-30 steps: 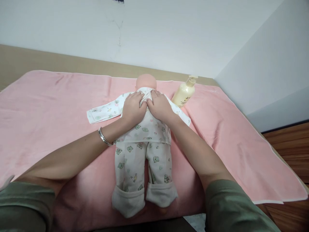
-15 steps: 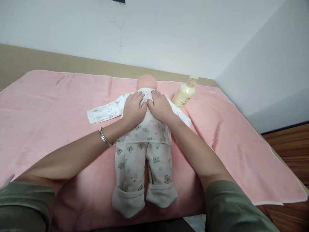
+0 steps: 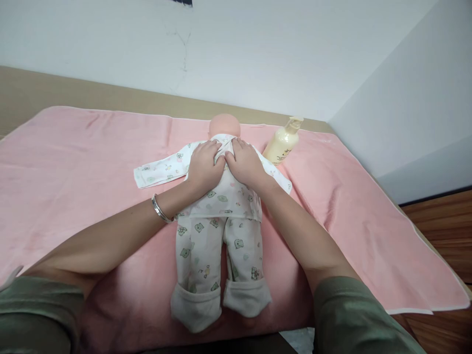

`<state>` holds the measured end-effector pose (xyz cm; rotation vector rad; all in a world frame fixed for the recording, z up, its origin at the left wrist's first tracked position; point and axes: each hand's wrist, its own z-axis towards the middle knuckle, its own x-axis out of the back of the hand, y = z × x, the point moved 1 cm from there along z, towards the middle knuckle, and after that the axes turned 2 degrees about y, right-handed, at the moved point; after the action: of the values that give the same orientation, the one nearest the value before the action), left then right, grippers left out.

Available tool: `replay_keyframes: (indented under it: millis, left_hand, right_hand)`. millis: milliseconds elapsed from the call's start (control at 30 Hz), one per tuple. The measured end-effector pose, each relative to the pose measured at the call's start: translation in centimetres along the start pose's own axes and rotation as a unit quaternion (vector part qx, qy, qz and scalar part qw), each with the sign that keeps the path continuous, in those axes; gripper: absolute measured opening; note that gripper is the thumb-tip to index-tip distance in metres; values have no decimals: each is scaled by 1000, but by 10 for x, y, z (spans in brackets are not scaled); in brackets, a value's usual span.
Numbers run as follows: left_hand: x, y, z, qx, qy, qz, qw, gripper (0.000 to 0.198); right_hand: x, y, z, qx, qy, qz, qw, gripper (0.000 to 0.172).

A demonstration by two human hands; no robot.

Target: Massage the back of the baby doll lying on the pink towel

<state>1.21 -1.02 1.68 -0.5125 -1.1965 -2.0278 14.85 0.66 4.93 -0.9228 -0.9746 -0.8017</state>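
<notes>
A baby doll point(image 3: 224, 125) lies stretched out with its smooth head away from me and no face showing. It wears a white printed top point(image 3: 222, 199) and matching trousers point(image 3: 199, 250) with turned-up cuffs. My left hand point(image 3: 204, 166) rests flat on the left side of the upper body, fingers toward the doll's head. Mirroring it, my right hand point(image 3: 245, 162) lies flat on the right side. The thumbs nearly meet in the middle, where the cloth is wrinkled. Neither hand grips anything. One sleeve extends to the left; the other is partly behind my right hand and wrist.
A pink blanket point(image 3: 92, 162) spreads under the doll, with creases on the right. Just beyond the right sleeve, a pale yellow pump bottle point(image 3: 282, 143) leans on its side. A white wall point(image 3: 258, 59) rises behind the far edge. Wooden boards point(image 3: 448, 231) show at lower right.
</notes>
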Motion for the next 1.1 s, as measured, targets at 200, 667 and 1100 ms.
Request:
replay_keyframes:
  millis: [200,667,1100]
  left_hand:
    - [0,0,0,5,1,0,1000,50]
    - [2,2,1,16,-17,4,1000,53]
    - [3,1,3,7,-38,3,999,53]
  right_hand:
    - [-2,1,1,0,2,1,1000,53]
    - [-1,0,0,0,5,0,1000,52]
    - [9,-1,-3,21,-12,-24,999,44]
